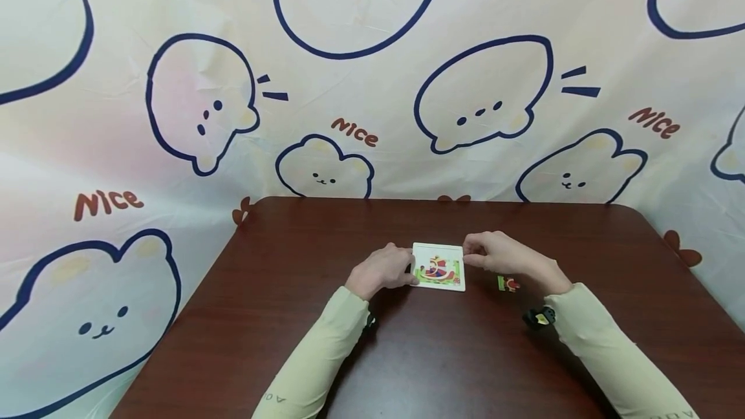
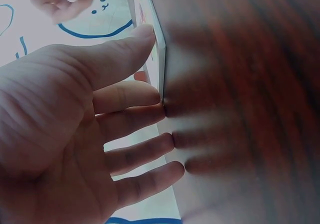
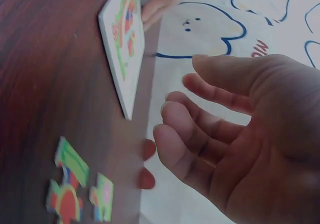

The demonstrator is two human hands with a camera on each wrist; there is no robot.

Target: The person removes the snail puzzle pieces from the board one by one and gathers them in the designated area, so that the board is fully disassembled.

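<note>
A white-framed jigsaw puzzle board with a colourful picture lies flat on the table. My left hand is at its left side; in the left wrist view the thumb rests on the frame, and the fairly straight fingers touch the edge and the tabletop. Just off the board's right edge is my right hand, its fingers loosely bent. The right wrist view shows nothing between that thumb and fingers. Loose puzzle pieces lie below the right hand, including a green and red piece and a smaller one.
The dark brown wooden table has rounded far corners. Behind it and at both sides hangs a pale cloth printed with blue-outlined bears. A dark strap with a device sits at the right wrist.
</note>
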